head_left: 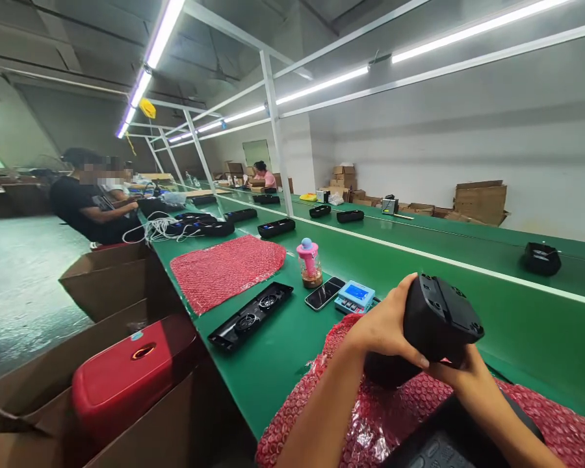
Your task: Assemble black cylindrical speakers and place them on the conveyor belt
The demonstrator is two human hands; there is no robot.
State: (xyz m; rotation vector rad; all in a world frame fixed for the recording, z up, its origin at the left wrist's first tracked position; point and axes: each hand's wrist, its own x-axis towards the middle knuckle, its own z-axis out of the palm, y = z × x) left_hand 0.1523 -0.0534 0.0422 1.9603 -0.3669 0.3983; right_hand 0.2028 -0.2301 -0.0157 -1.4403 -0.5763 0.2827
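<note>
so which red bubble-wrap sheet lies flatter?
The far sheet, left of the pink-topped bottle; the near sheet, beneath the black speaker housing in the left hand and right hand, is rumpled.

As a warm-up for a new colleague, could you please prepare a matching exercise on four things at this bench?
Things
1. Phone
2. Device with a lit screen
3. Black casing
4. Bubble wrap

Descriptions
A. Red
B. Held by the left hand and right hand
C. Dark screen, flat on the green table
D. Light blue body

Pairs: 1-C, 2-D, 3-B, 4-A
</note>
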